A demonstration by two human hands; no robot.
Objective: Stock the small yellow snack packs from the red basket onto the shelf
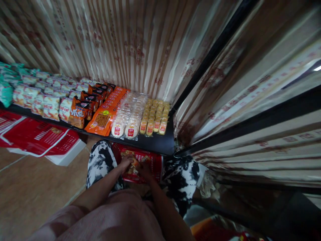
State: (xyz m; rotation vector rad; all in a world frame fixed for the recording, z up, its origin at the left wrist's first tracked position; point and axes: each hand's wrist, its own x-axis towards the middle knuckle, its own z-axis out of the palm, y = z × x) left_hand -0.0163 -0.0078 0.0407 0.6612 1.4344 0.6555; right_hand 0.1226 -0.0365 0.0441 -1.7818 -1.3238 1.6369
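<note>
Curtain: striped, glossy fabric hanging behind the shelf and along the right side.
Shelf: low, black, carrying rows of packaged snacks.
Snack rows: pale bags at left, dark and orange packets in the middle, round white cakes, small yellow cakes at right.
Spare baskets: red, lying on the floor left of the person.
Red basket: on the floor between the patterned knees, just below the shelf edge.
Left hand: inside the basket, fingers curled on a packet.
Right hand: close beside the left, touching the same packet; grip unclear.
</note>
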